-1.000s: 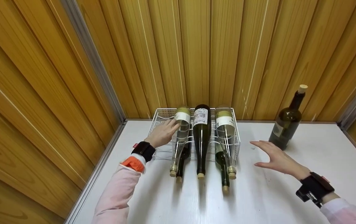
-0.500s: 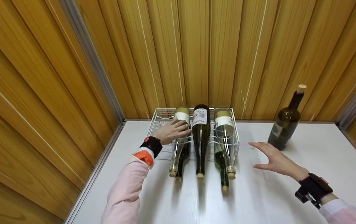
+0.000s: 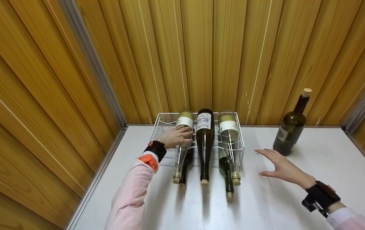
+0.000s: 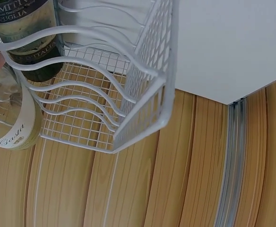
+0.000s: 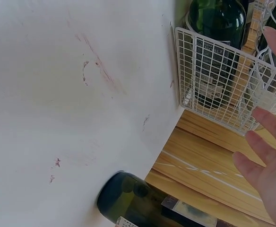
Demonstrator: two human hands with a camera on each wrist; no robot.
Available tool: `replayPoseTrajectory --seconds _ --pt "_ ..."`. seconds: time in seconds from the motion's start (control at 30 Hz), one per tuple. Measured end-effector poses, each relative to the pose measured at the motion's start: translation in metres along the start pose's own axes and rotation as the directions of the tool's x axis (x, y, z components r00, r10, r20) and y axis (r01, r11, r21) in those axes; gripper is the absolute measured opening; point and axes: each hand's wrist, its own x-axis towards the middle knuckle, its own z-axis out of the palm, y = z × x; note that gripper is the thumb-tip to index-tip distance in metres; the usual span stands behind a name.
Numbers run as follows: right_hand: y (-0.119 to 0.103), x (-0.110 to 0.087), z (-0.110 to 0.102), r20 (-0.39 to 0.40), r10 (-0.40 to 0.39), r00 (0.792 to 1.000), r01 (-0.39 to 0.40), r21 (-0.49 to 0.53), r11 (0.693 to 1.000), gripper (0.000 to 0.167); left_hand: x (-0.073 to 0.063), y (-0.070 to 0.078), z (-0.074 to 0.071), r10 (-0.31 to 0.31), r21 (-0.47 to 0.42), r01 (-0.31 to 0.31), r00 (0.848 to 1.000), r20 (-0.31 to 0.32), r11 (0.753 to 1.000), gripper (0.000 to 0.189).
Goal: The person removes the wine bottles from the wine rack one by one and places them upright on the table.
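A white wire rack point(image 3: 242, 142) holds several corked wine bottles lying with necks toward me. My left hand point(image 3: 175, 137) rests over the upper left clear bottle point(image 3: 185, 121), fingers lying across its body below the label. In the left wrist view, only a fingertip shows at the left edge, by the clear bottle point(image 4: 19, 127). A dark bottle point(image 3: 205, 140) lies in the middle, another clear bottle point(image 3: 228, 126) on the right. Beneath these, two darker bottles poke out. My right hand point(image 3: 286, 169) hovers right of the rack, thumb and fingers spread, holding nothing.
A dark green corked bottle point(image 3: 289, 132) stands upright on the white table point(image 3: 259, 207), behind my right hand. Wood-panelled walls point(image 3: 227, 57) close off the back and sides. The rack's left side has an unfilled slot, seen in the left wrist view.
My left hand has moved right and further over the left clear bottle, then stayed there. The right hand keeps its spread pose. The bottles keep their places.
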Motion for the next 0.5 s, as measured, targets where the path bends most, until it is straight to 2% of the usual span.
replayPoseTrajectory --seconds 0.13,0.33,0.43,0.5 --pt "0.000 -0.001 0.002 -0.008 0.002 1.000 -0.002 0.008 1.000 0.076 -0.001 0.000 -0.001 0.003 -0.013 -0.003 1.000 -0.014 1.000 0.041" --pt "0.000 -0.002 0.001 -0.016 0.001 1.000 -0.001 0.004 1.000 0.076 -0.005 0.001 -0.005 -0.034 -0.034 0.033 0.999 -0.026 0.999 0.037" --pt "-0.001 -0.003 -0.001 -0.030 0.003 1.000 -0.003 -0.003 1.000 0.075 -0.007 -0.001 -0.011 -0.075 -0.044 0.074 0.997 -0.026 0.996 0.044" --pt "-0.001 -0.002 -0.002 -0.037 0.001 0.999 -0.002 -0.016 1.000 0.075 -0.010 -0.002 -0.018 -0.125 -0.052 0.123 0.992 -0.026 0.991 0.054"
